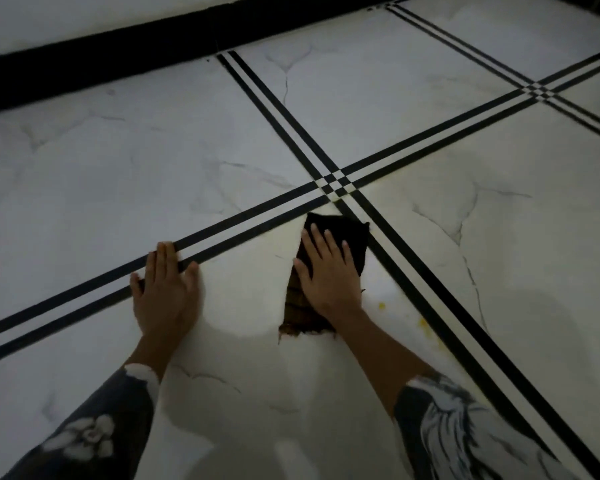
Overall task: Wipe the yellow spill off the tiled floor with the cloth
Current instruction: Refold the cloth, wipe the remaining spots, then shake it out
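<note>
Item 1. Tiled floor (118, 174): large white tiles with faint grey veining, divided by paired black lines that cross at centre frame (336, 183) and again at upper right. A broad black band (118, 46) runs along the upper left edge of the frame.

Item 2. Cloth (355, 237): dark, nearly black at its far end and brownish with a frayed edge at its near end. It lies flat on the floor just below and right of centre. Its far corner sits close to the central crossing of lines, and its right edge is beside the diagonal line pair.

Item 3. Yellow spill (381, 305): a few small yellow spots and faint smears on the tile, just right of the cloth's near end. They trail toward the lower right along the black line.

Item 4. Right hand (329, 275): laid palm down on top of the cloth, fingers straight and slightly spread, gripping nothing.

Item 5. Left hand (167, 292): palm down on the bare floor, left of the cloth and apart from it. The fingers are straight and together, with their tips over a black line pair. It holds nothing.

Item 6. Sleeves: dark fabric with a pale printed pattern, left (94, 427) and right (447, 420), entering from the lower corners of the frame.
</note>
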The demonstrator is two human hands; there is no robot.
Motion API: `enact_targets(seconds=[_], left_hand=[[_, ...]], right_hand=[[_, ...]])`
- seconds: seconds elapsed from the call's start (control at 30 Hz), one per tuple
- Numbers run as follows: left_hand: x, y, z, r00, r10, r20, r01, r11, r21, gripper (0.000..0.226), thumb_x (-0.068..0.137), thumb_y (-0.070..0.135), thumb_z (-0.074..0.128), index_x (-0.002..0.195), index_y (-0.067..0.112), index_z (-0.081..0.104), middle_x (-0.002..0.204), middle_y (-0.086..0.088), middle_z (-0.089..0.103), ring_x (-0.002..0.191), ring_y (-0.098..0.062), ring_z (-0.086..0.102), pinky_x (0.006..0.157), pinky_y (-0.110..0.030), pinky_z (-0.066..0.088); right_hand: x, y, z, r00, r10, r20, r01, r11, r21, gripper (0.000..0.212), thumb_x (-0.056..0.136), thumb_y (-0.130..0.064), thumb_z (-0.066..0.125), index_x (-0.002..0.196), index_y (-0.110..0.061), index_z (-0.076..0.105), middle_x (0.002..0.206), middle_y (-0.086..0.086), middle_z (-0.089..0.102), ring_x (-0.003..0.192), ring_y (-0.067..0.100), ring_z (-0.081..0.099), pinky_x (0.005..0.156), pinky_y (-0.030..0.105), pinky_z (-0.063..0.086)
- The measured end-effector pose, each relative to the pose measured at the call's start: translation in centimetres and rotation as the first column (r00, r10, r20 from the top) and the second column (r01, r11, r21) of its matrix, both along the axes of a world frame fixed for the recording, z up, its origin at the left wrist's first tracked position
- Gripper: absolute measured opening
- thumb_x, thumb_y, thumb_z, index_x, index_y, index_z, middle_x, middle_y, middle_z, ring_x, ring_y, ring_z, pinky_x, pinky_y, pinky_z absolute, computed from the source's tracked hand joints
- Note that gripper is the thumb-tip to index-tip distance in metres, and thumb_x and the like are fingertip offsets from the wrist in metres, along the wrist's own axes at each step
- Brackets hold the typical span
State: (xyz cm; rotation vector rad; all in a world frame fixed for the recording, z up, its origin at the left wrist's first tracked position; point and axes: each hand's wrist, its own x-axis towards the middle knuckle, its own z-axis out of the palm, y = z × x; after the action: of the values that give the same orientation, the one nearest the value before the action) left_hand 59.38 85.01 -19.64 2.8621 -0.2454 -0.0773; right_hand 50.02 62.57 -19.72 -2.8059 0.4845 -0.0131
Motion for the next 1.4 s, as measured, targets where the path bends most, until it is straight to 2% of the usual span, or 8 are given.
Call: enact_targets(seconds=[0.1, 0.3, 0.5, 0.67, 0.83, 0.97, 1.17, 1.4], left_hand=[[-1.7, -6.7, 0.8, 0.987, -0.162, 0.020, 0.163, 0.986, -0.035, 0.064, 0.093, 0.041, 0.009, 0.149, 0.010, 0.008, 0.158, -0.009, 0.010, 0.146, -0.023, 0.006, 0.117, -0.049, 0.000], [-2.4, -10.0, -1.1, 0.971, -0.235, 0.047, 0.234, 0.972, 0.027, 0.059, 0.097, 0.040, 0.014, 0.149, 0.013, 0.007, 0.158, -0.004, 0.010, 0.146, -0.017, 0.006, 0.118, -0.044, 0.002], [-2.5, -10.3, -0.9, 0.969, -0.243, 0.044, 0.242, 0.970, 0.038, 0.062, 0.095, 0.043, 0.011, 0.149, 0.015, 0.007, 0.158, -0.003, 0.010, 0.146, -0.016, 0.006, 0.118, -0.045, 0.002], [-2.5, -10.2, -1.0, 0.965, -0.258, 0.047, 0.256, 0.966, 0.039, 0.062, 0.094, 0.044, 0.009, 0.149, 0.016, 0.005, 0.159, -0.002, 0.008, 0.146, -0.016, 0.004, 0.118, -0.044, 0.002], [-2.6, -10.2, -0.7, 0.967, -0.253, 0.045, 0.251, 0.967, 0.031, 0.062, 0.094, 0.044, 0.009, 0.149, 0.015, 0.006, 0.158, -0.002, 0.009, 0.146, -0.016, 0.005, 0.119, -0.045, 0.003], [-2.7, -10.1, -0.9, 0.964, -0.261, 0.051, 0.259, 0.965, 0.044, 0.063, 0.093, 0.044, 0.008, 0.149, 0.015, 0.005, 0.159, -0.002, 0.009, 0.146, -0.017, 0.004, 0.119, -0.045, 0.003], [-2.5, -9.9, -1.1, 0.961, -0.274, 0.044, 0.273, 0.961, 0.040, 0.062, 0.095, 0.044, 0.009, 0.149, 0.014, 0.006, 0.158, -0.005, 0.010, 0.146, -0.019, 0.005, 0.118, -0.049, 0.006], [-2.4, -10.0, -1.1, 0.957, -0.283, 0.057, 0.282, 0.959, 0.029, 0.057, 0.099, 0.039, 0.018, 0.149, 0.012, 0.008, 0.158, -0.006, 0.012, 0.146, -0.020, 0.008, 0.118, -0.046, 0.004]], right_hand=[[0.2, -2.6, 0.4, 0.995, 0.103, -0.006, -0.103, 0.995, 0.007, 0.069, 0.086, -0.051, -0.005, 0.148, -0.023, 0.006, 0.158, -0.002, 0.008, 0.146, 0.017, 0.004, 0.116, 0.036, -0.002], [0.9, -7.9, -0.6, 0.989, -0.145, -0.013, 0.143, 0.986, -0.080, 0.055, 0.099, -0.041, 0.018, 0.148, -0.018, 0.009, 0.158, 0.003, 0.009, 0.146, 0.022, 0.008, 0.117, 0.042, 0.003], [2.6, -3.7, 0.1, 0.943, 0.334, 0.005, -0.333, 0.943, -0.021, 0.055, 0.096, -0.047, 0.019, 0.147, -0.028, 0.013, 0.158, -0.006, 0.012, 0.146, 0.015, 0.008, 0.118, 0.039, 0.004], [5.2, -6.8, -0.3, 0.996, -0.086, -0.003, 0.086, 0.996, -0.040, 0.057, 0.098, -0.045, 0.018, 0.148, -0.021, 0.007, 0.159, 0.001, 0.008, 0.146, 0.020, 0.006, 0.118, 0.041, 0.003], [3.9, -5.5, 0.2, 0.962, 0.271, -0.017, -0.272, 0.962, -0.041, 0.056, 0.097, -0.046, 0.020, 0.148, -0.024, 0.008, 0.158, -0.003, 0.007, 0.146, 0.016, 0.005, 0.118, 0.040, 0.003], [4.2, -8.1, -0.3, 0.985, -0.170, -0.028, 0.168, 0.983, -0.071, 0.058, 0.097, -0.046, 0.015, 0.148, -0.020, 0.006, 0.159, 0.002, 0.006, 0.146, 0.022, 0.004, 0.118, 0.042, 0.002], [2.1, -7.1, 0.3, 0.995, 0.096, -0.036, -0.097, 0.995, -0.022, 0.059, 0.096, -0.049, 0.020, 0.148, -0.025, 0.006, 0.159, -0.002, 0.006, 0.146, 0.018, 0.005, 0.117, 0.038, 0.001], [-5.8, -12.5, -0.6, 0.936, -0.352, 0.028, 0.353, 0.934, -0.059, 0.059, 0.097, -0.046, 0.021, 0.148, -0.017, 0.012, 0.158, 0.004, 0.013, 0.146, 0.022, 0.010, 0.118, 0.041, 0.005]])
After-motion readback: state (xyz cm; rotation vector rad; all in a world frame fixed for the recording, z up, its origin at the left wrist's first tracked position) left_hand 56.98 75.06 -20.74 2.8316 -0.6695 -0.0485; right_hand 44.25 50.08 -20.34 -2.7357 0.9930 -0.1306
